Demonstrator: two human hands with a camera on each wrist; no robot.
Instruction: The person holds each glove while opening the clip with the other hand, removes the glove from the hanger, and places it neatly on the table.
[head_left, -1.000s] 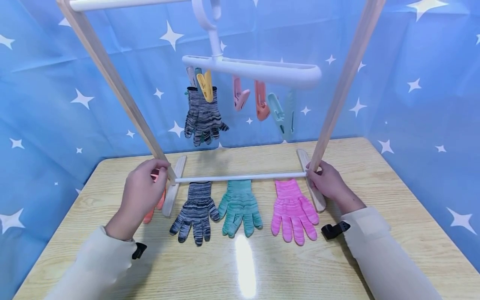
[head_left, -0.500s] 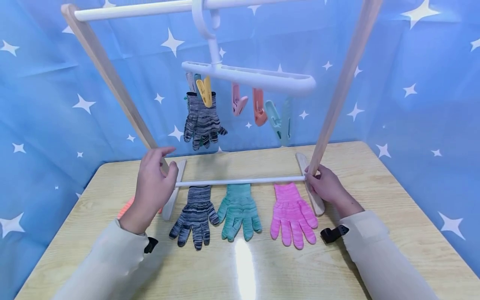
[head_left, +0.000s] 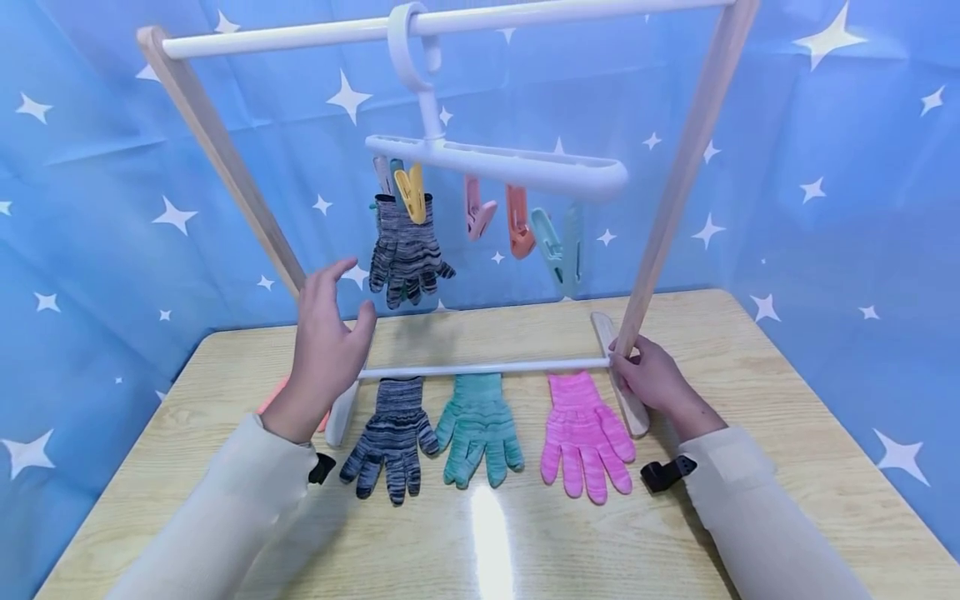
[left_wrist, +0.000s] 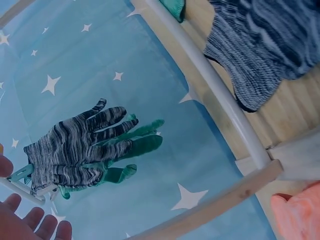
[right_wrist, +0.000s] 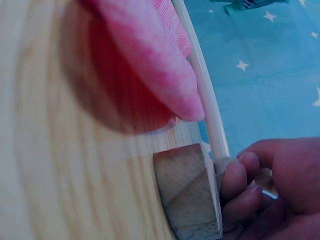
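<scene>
My left hand (head_left: 330,346) is raised in front of the rack's left post, thumb and fingers spread and holding nothing. In the left wrist view its fingers (left_wrist: 25,222) are near the cuff of a hanging grey-and-black striped glove (left_wrist: 75,150), with a green glove (left_wrist: 145,145) partly hidden behind it. The striped glove hangs from clothespins, one a yellow clothespin (head_left: 411,196), on a white hanger (head_left: 517,167). My right hand (head_left: 656,379) grips the foot of the rack's right wooden post (head_left: 682,183), fingers curled around it in the right wrist view.
On the table (head_left: 420,550) lie a dark striped glove (head_left: 392,442), a green glove (head_left: 480,429) and a pink glove (head_left: 585,433), cuffs by the lower white bar (head_left: 487,367). A coral glove (left_wrist: 300,215) lies by the left foot. Pink, orange and teal clothespins hang from the hanger's right half.
My left hand has left the foot of the left post and moved up and right toward the hanging striped glove, its fingers spreading. My right hand stays on the right post. The view has tilted up slightly.
</scene>
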